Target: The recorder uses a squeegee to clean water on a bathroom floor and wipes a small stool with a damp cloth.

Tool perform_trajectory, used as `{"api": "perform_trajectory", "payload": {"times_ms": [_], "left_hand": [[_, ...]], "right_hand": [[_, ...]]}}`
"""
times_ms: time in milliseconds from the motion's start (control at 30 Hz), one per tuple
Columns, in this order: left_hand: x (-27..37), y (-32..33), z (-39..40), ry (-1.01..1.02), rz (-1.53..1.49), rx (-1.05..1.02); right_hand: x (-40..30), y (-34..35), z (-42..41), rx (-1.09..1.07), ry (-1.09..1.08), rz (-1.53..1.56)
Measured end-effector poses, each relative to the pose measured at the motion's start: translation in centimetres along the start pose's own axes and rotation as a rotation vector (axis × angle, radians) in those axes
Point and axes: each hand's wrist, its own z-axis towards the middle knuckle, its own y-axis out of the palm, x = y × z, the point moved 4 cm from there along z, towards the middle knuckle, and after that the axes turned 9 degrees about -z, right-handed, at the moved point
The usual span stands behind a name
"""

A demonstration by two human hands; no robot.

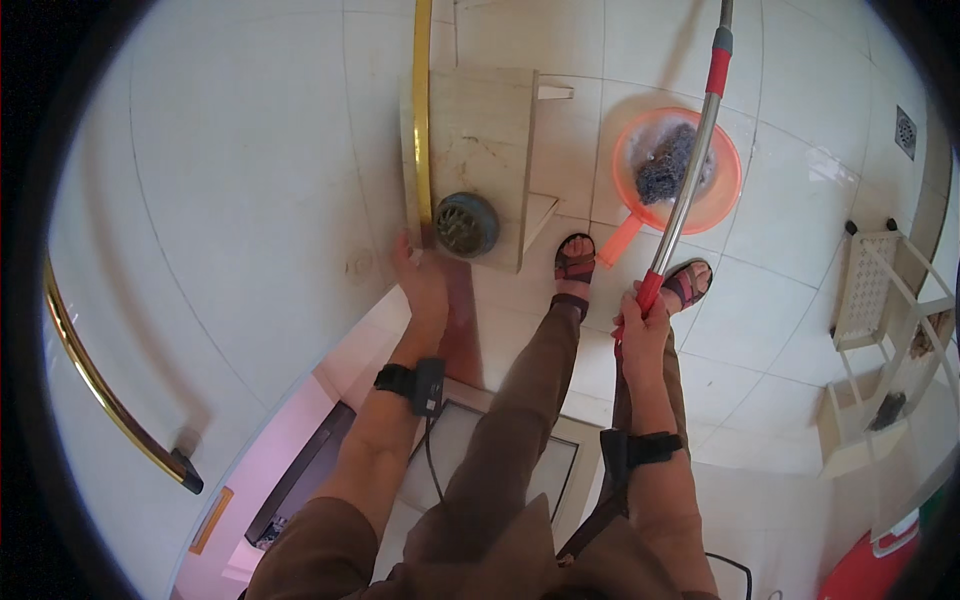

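Observation:
My right hand [643, 326] is closed around the red grip of a metal telescopic pole [694, 169], which runs forward and leaves view at the top. Beneath the pole, on the tiled floor, sits an orange plastic basin [729, 191] with a long handle. It holds sudsy water and a dark grey, fibrous clump [664, 169]. My left hand [421, 277] is by the wall, near the lower end of a gold-coloured bar [421, 112] and the corner of a marble-look slab [484, 112]. Whether its fingers grip anything is unclear. A round dark-blue container [491, 225] rests on the slab.
A pale rack [866, 289] stands at the right, with a brush [887, 411] in its lower part. A floor drain [905, 133] lies beyond it. A red container [874, 566] is at lower right. Another gold bar [105, 397] curves along the left.

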Motion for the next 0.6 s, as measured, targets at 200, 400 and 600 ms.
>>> {"api": "perform_trajectory", "payload": {"times_ms": [200, 400, 600], "left_hand": [[7.6, 0.8, -0.9, 0.076, -0.201, -0.185], [10.5, 3.3, -0.9, 0.42, 0.236, -0.239], [11.1, 3.6, -0.6, 0.377, 0.292, -0.307]], "right_hand": [[-0.3, 0.0, -0.2, -0.033, 0.005, -0.02], [-0.7, 0.4, -0.4, -0.038, -0.008, 0.016], [-0.5, 0.6, -0.4, -0.069, -0.008, 0.025]]}}
